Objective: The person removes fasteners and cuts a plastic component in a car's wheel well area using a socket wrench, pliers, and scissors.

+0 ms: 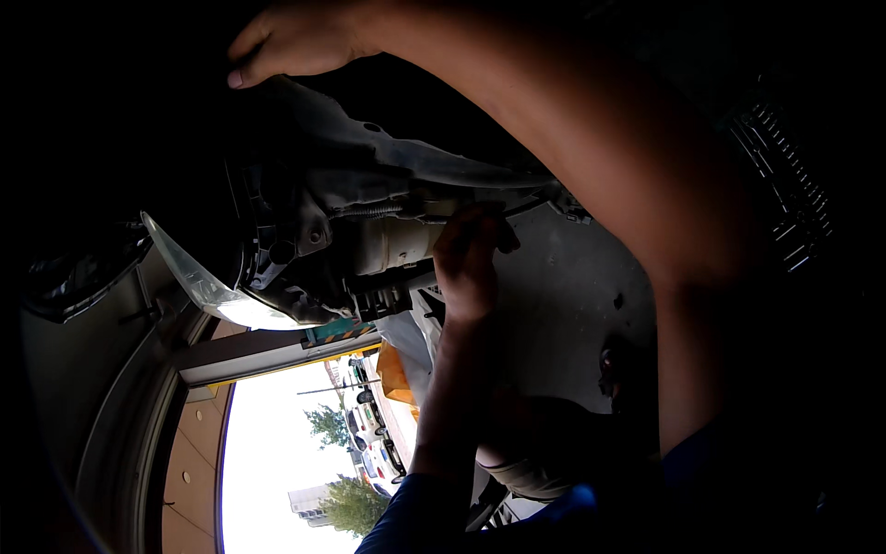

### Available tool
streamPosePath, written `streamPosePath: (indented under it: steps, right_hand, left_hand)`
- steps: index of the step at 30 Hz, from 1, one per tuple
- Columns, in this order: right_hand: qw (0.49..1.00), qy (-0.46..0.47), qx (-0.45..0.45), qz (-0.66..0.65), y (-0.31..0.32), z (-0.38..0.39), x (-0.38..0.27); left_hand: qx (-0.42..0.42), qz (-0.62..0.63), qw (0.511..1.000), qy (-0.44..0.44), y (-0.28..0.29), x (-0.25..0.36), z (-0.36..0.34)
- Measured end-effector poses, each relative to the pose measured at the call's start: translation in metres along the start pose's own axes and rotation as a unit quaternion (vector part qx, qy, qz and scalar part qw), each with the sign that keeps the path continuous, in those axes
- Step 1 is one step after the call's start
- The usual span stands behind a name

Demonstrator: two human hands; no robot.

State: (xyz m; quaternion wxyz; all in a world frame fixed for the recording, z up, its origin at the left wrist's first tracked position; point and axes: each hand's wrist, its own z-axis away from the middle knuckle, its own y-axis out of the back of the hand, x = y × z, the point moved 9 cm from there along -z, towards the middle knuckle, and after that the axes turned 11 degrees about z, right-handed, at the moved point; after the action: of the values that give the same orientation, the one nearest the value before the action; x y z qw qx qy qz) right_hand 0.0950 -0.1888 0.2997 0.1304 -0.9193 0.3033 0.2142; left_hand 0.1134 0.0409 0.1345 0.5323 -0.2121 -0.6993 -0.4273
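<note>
My right arm arches from the lower right to my right hand (286, 46) at the top, its fingers curled against a dark part lost in shadow, beside a long dark plastic panel (415, 157) of a vehicle. My left hand (469, 258) reaches up from below, fingers closed by a hose (378, 210) and a pale translucent reservoir (388, 245); what they hold is hidden. A clear headlamp (212, 286) with dark brackets around it lies left of that hand.
A metal doorframe (249, 360) borders a bright opening with parked cars (365, 434) and trees outside. A grey floor (563, 305) shows between my arms, with dark shapes on it. A slotted metal part (784, 185) is at the right. An orange item (395, 374) sits behind my left forearm.
</note>
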Motion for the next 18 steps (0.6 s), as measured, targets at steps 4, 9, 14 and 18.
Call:
streamPosePath:
  steps: [4,9,14,18]
  right_hand:
    - [0.998,-0.030,0.042,-0.047,-0.001,-0.002,0.006]
    - [0.990,-0.079,0.024,-0.118,0.002,0.004,0.005]
    - [0.980,-0.105,0.077,-0.150,-0.004,0.006,0.013]
    - [0.991,-0.124,0.006,-0.053,0.000,0.009,0.002]
  left_hand:
    - [-0.035,-0.005,0.999,0.001,-0.008,0.000,-0.005]
    - [-0.032,0.006,0.999,0.017,-0.003,-0.012,-0.003]
    - [-0.039,0.022,0.999,0.020,-0.008,-0.018,-0.004]
    - [-0.040,0.041,0.998,0.023,-0.010,-0.016,-0.006]
